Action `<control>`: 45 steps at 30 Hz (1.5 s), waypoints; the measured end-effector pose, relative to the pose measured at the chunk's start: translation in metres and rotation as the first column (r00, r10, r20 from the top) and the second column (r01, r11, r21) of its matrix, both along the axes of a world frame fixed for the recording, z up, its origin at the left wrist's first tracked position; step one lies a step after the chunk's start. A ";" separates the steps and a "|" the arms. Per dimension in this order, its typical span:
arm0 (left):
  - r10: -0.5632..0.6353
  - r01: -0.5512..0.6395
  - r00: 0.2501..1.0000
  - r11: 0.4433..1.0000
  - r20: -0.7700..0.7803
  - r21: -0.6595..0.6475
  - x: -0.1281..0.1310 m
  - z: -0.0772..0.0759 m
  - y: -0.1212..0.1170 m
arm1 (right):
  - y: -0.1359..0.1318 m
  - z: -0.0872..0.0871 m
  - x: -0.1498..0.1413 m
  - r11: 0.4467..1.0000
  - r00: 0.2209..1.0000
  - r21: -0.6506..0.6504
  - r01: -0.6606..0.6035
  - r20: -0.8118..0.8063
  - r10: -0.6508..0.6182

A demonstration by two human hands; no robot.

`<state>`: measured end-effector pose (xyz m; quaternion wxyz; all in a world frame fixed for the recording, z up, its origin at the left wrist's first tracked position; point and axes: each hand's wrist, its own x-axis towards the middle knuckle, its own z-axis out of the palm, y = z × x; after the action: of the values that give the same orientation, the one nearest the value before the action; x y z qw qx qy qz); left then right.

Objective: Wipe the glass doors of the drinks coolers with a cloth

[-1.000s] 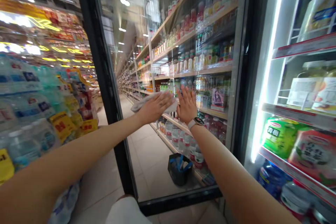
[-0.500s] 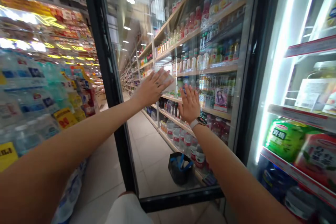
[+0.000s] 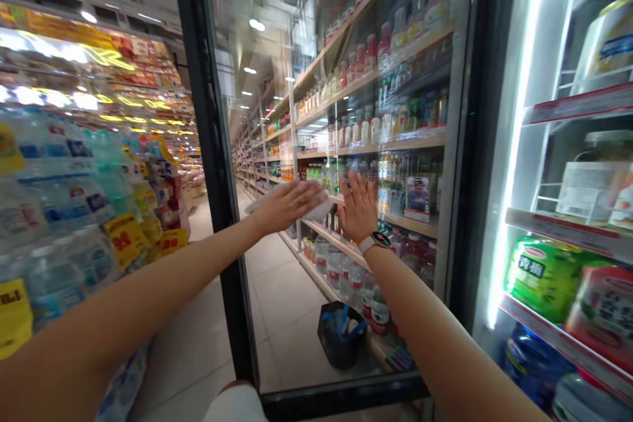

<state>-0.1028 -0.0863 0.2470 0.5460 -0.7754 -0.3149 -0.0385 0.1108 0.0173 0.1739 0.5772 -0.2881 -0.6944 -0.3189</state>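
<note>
While both arms reach up to a glass fridge door, the left hand [image 3: 285, 206] pins a pale wiping cloth [image 3: 319, 208] flat against the pane [image 3: 277, 112]. Left fingers [image 3: 305, 196] lie extended and together across the cloth, whose end sticks out past the fingertips; another fold shows beyond the wrist. Right hand [image 3: 358, 207] is just beside it, palm on the glass, right fingers [image 3: 357, 188] spread wide, holding nothing. Smartwatch [image 3: 380, 241] on the right wrist. White fabric [image 3: 235, 405] at bottom edge, close to the body.

Black door frame [image 3: 216, 165] runs left of the pane. Right of the hands, inside the lit fridge, wire shelves [image 3: 568, 227] carry green packs [image 3: 541, 277]. Left of the frame stand shrink-wrapped water bottles [image 3: 54, 224] with yellow tags. Behind the pane, can't tell if seen through or reflected: bottled drinks [image 3: 341, 270] on wooden shelves, and a black bag with blue handles [image 3: 341, 336] on the floor tiles [image 3: 188, 356]. Far off, the aisle [image 3: 244, 175] runs away under ceiling lights [image 3: 256, 25].
</note>
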 end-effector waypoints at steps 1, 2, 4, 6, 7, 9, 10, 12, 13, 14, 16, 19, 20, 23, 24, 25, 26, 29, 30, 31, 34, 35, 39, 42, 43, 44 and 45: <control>0.007 -0.014 0.996 0.997 0.089 0.077 0.002 0.013 0.002 | 0.001 0.000 0.000 1.000 1.000 -0.004 -0.001 0.002 0.001; 0.003 -0.025 0.987 0.991 0.161 0.135 0.003 0.022 0.004 | 0.001 0.000 -0.001 1.000 1.000 -0.007 -0.001 0.007 0.001; -0.015 -0.032 0.970 0.981 0.242 0.190 0.006 0.022 0.008 | 0.001 -0.002 -0.002 1.000 1.000 -0.021 0.000 0.010 0.001; -0.029 -0.009 0.974 0.986 0.224 0.164 0.007 -0.001 0.010 | 0.000 -0.005 -0.004 0.999 1.000 -0.046 0.001 -0.014 -0.002; -0.026 0.002 0.983 0.992 0.184 0.128 0.008 -0.019 0.011 | -0.002 -0.008 -0.006 0.998 0.999 -0.059 0.002 -0.034 -0.004; -0.021 0.015 0.994 0.998 0.104 0.063 0.008 -0.061 0.009 | -0.006 -0.016 -0.010 0.997 0.998 -0.083 0.004 -0.068 -0.010; -0.026 0.024 0.997 0.999 0.067 0.034 0.008 -0.083 0.007 | -0.009 -0.021 -0.012 0.996 0.997 -0.095 0.004 -0.077 -0.012; -0.027 0.027 1.000 0.999 0.006 -0.028 0.008 -0.119 0.002 | -0.014 -0.034 -0.014 0.994 0.996 -0.112 0.002 -0.085 -0.011; -0.038 0.036 0.999 0.997 -0.030 -0.065 0.008 -0.131 -0.001 | -0.016 -0.040 -0.015 0.993 0.997 -0.114 -0.003 -0.083 -0.007; -0.054 0.047 0.996 0.994 -0.066 -0.098 0.008 -0.139 -0.004 | -0.017 -0.045 -0.016 0.994 0.997 -0.112 -0.008 -0.079 -0.001; -0.063 0.052 0.993 0.992 -0.099 -0.117 0.008 -0.139 -0.010 | -0.018 -0.054 -0.016 0.995 0.998 -0.094 -0.014 -0.067 0.008; -0.003 0.003 1.000 1.000 0.002 0.001 0.010 -0.104 -0.016 | -0.015 -0.061 -0.015 0.996 0.998 -0.087 -0.016 -0.070 0.010; 0.011 -0.015 0.998 0.998 0.064 0.060 0.010 -0.089 -0.017 | -0.014 -0.061 -0.016 0.996 0.997 -0.092 -0.017 -0.074 0.010; 0.018 -0.037 0.989 0.991 0.147 0.127 0.011 -0.055 -0.014 | -0.013 -0.062 -0.019 0.994 0.997 -0.111 -0.018 -0.082 0.009; 0.012 -0.023 0.993 0.996 0.120 0.090 0.010 -0.051 -0.012 | -0.013 -0.063 -0.021 0.992 0.996 -0.121 -0.019 -0.091 0.007; 0.005 -0.007 0.997 0.999 0.078 0.032 0.010 -0.053 -0.010 | -0.014 -0.065 -0.023 0.991 0.994 -0.133 -0.020 -0.105 0.006; -0.007 0.008 1.000 0.999 0.028 -0.035 0.008 -0.058 -0.008 | -0.015 -0.067 -0.024 0.989 0.993 -0.147 -0.021 -0.119 0.004; -0.046 0.033 0.997 0.982 -0.069 -0.184 0.003 -0.092 -0.005 | -0.018 -0.078 -0.028 0.984 0.991 -0.179 -0.023 -0.132 -0.001; -0.055 0.039 0.996 0.979 -0.074 -0.201 0.000 -0.106 -0.005 | -0.018 -0.084 -0.028 0.984 0.993 -0.179 -0.020 -0.119 -0.002; -0.060 0.044 0.996 0.977 -0.070 -0.208 -0.003 -0.119 -0.006 | -0.019 -0.090 -0.026 0.985 0.995 -0.174 -0.015 -0.101 -0.003; -0.103 0.080 0.989 0.975 -0.105 -0.208 -0.013 -0.147 -0.011 | -0.018 -0.112 -0.019 0.991 1.000 -0.132 -0.008 -0.020 0.006; -0.126 0.100 0.984 0.975 -0.126 -0.197 -0.017 -0.150 -0.014 | -0.017 -0.119 -0.016 0.994 1.000 -0.112 -0.009 0.007 0.010; -0.095 0.095 0.995 0.995 -0.035 -0.023 -0.030 -0.124 -0.021 | -0.011 -0.136 -0.010 0.996 0.999 -0.092 -0.007 0.042 0.011; -0.062 0.014 0.965 0.982 0.256 0.187 -0.031 -0.089 -0.019 | -0.009 -0.138 -0.011 0.994 0.999 -0.113 -0.012 0.031 0.015; -0.078 0.003 0.941 0.975 0.328 0.223 -0.029 -0.081 -0.018 | -0.009 -0.138 -0.012 0.993 0.999 -0.117 -0.013 0.029 0.017; -0.091 0.003 0.925 0.973 0.369 0.231 -0.025 -0.078 -0.015 | -0.009 -0.138 -0.012 0.992 0.999 -0.123 -0.012 0.029 0.016; -0.098 0.014 0.920 0.976 0.379 0.219 -0.021 -0.078 -0.013 | -0.010 -0.137 -0.012 0.991 1.000 -0.134 -0.008 0.029 0.012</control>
<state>-0.1242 -0.0988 0.1687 0.5510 -0.6987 -0.3882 -0.2400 0.0987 0.0073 0.0367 0.5476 -0.3179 -0.7243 -0.2727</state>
